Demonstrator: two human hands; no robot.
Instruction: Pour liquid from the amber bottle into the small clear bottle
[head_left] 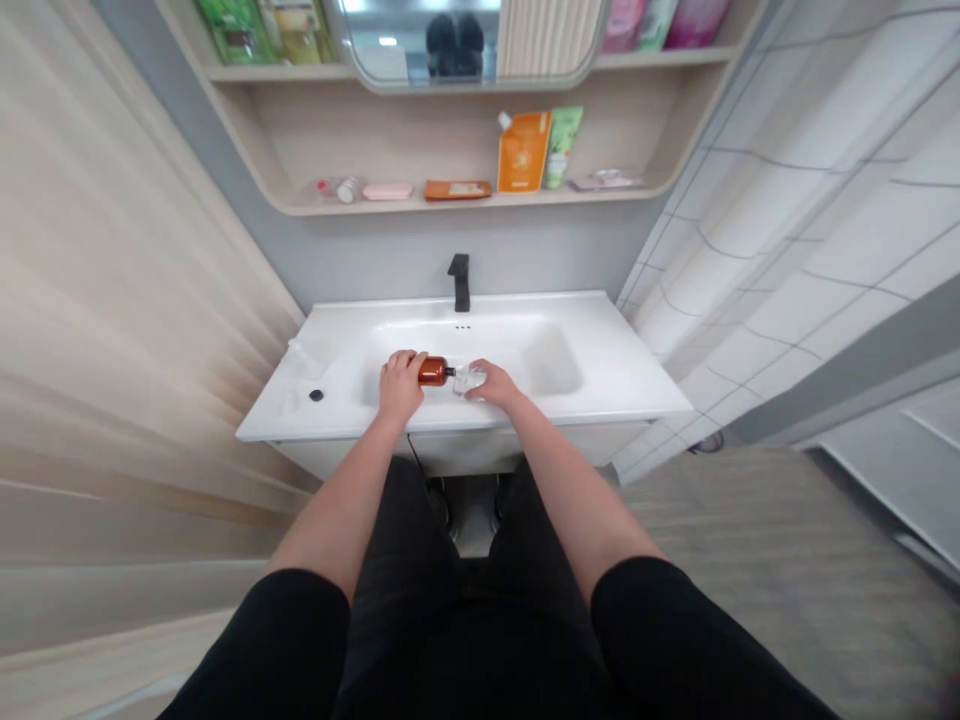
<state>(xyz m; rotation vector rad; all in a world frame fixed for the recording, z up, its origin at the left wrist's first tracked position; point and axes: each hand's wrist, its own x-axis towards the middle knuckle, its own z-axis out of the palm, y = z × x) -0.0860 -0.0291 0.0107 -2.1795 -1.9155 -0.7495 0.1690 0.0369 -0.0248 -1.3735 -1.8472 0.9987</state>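
My left hand (401,385) is wrapped round an amber bottle (433,372), which lies tipped on its side with its dark neck pointing right. Between the fingers of my right hand (493,383) is a small clear container (466,380), its mouth close to the bottle's neck. Whether the two touch, and whether any liquid passes between them, I cannot tell. Both hands are over the front part of the white sink (559,365). On the counter left of the basin lie a small black round cap (316,395) and a clear plastic piece (298,347).
A black faucet (460,283) stands behind the basin. Above it, a wall shelf (360,208) carries an orange pouch (523,152), a green tube (562,147) and several small items below a mirror (420,50). A pale curtain (112,300) hangs at left, and white tiles (750,250) cover the right wall.
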